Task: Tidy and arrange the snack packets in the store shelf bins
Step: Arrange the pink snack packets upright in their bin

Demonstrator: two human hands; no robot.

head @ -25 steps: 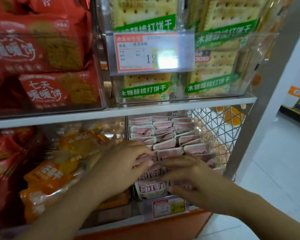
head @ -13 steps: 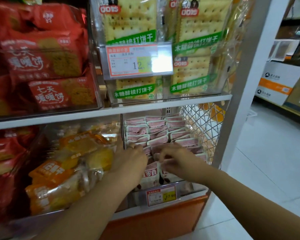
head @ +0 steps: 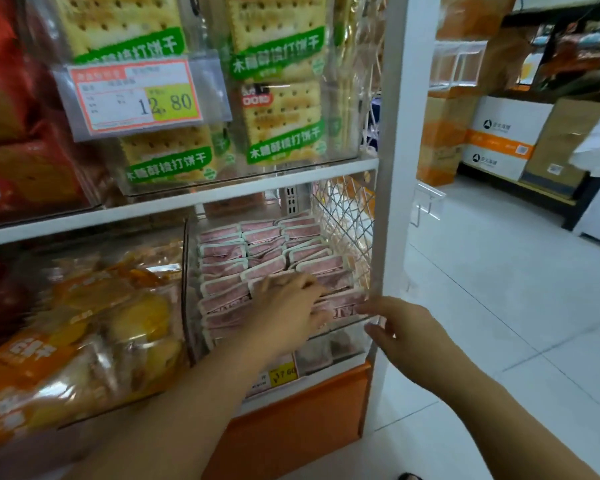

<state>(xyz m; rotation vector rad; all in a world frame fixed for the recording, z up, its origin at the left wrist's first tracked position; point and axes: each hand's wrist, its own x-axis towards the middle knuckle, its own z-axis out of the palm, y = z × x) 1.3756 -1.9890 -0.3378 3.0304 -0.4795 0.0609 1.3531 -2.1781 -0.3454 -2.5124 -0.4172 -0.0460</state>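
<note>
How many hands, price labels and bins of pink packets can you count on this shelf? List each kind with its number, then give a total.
Hands: 2, the left hand and the right hand
Price labels: 2, the upper price label and the lower price label
Bins of pink packets: 1, the bin of pink packets
Total: 5

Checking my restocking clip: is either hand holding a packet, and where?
Neither, plainly. The left hand rests on the top edges of the pink packets; the right hand is open, empty, beside the clear bin.
</note>
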